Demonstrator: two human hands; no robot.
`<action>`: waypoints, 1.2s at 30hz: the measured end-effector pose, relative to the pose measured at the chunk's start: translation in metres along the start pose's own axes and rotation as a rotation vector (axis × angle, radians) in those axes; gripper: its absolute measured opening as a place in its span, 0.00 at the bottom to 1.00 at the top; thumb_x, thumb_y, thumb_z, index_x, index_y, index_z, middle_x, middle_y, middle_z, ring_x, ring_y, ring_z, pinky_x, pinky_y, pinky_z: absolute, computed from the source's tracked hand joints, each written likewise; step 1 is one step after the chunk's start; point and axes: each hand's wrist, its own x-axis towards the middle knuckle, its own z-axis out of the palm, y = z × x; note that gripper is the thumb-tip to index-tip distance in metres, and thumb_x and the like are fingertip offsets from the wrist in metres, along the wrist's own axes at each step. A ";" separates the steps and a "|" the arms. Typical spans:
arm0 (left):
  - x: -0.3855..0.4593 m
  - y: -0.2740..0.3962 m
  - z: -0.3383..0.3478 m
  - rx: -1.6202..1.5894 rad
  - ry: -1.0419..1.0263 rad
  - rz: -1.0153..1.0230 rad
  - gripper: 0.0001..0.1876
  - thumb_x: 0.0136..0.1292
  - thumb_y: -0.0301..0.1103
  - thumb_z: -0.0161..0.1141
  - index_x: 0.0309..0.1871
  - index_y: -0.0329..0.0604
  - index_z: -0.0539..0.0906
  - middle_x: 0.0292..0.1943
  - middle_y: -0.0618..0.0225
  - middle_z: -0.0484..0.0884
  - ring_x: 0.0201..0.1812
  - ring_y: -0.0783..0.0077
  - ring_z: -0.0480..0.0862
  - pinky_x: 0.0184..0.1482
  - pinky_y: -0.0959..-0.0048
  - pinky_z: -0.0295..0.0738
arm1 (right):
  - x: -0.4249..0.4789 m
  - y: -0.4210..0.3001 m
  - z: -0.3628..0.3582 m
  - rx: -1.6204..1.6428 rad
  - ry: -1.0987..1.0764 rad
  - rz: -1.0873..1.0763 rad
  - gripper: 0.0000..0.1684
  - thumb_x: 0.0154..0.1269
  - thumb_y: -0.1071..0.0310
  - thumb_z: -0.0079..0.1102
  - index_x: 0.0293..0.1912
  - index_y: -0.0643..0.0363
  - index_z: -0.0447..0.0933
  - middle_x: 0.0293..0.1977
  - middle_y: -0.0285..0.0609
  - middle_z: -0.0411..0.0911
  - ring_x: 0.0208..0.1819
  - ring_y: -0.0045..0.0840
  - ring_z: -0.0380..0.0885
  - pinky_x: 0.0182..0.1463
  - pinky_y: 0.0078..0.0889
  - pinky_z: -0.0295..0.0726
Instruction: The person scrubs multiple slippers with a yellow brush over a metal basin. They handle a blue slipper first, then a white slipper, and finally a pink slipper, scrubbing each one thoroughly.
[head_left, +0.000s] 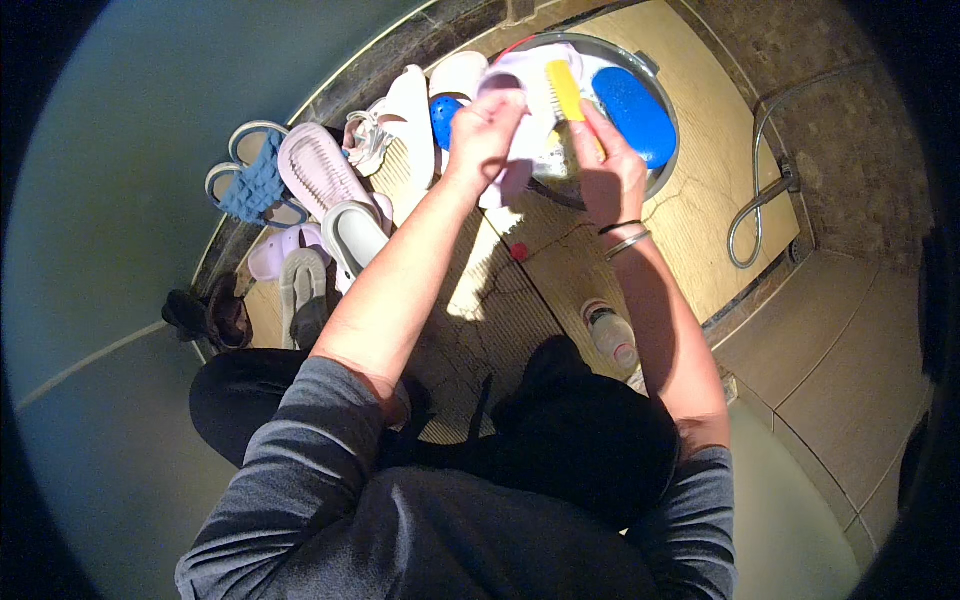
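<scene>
My left hand (486, 135) grips a pale pinkish slip-on shoe (534, 112), held over the near left side of a round metal basin (670, 171). In my right hand (613, 161) is a yellow scrubbing brush (564, 86), its bristles facing left towards the shoe. Sudsy water shows in the basin beneath the brush. A blue shoe (634, 116) with a smooth surface, perhaps a clog, lies at the basin's right side. Just left of my left hand, part of a blue perforated clog (444, 120) is visible. My fingers and the glare hide some of the held shoe.
Left of the basin are white shoes (410, 124), a pink sandal sole-up (319, 169), blue fluffy sandals (259, 187) and a grey-white clog (356, 236). A clear bottle (611, 337) lies by my right forearm. A grey hose (757, 165) hangs at the right wall.
</scene>
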 end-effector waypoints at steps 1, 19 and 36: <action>0.001 0.002 0.001 0.095 -0.076 0.059 0.11 0.73 0.32 0.63 0.53 0.37 0.86 0.41 0.70 0.89 0.41 0.79 0.85 0.45 0.78 0.80 | 0.000 0.005 -0.001 -0.003 0.019 -0.036 0.24 0.74 0.54 0.62 0.63 0.51 0.82 0.45 0.54 0.88 0.45 0.35 0.89 0.50 0.33 0.83; -0.039 -0.009 -0.023 -0.303 -0.010 -0.315 0.22 0.62 0.24 0.68 0.61 0.33 0.81 0.50 0.62 0.88 0.48 0.69 0.86 0.50 0.71 0.81 | -0.023 -0.010 -0.019 -0.387 -0.292 -0.186 0.21 0.72 0.54 0.64 0.62 0.44 0.83 0.35 0.51 0.87 0.37 0.40 0.88 0.41 0.39 0.85; -0.056 -0.007 0.001 0.023 0.013 -0.018 0.22 0.65 0.23 0.61 0.64 0.36 0.78 0.52 0.65 0.85 0.51 0.72 0.82 0.55 0.73 0.77 | -0.027 -0.035 0.019 -0.309 -0.226 0.006 0.26 0.74 0.52 0.53 0.63 0.53 0.81 0.42 0.61 0.85 0.46 0.50 0.87 0.50 0.47 0.84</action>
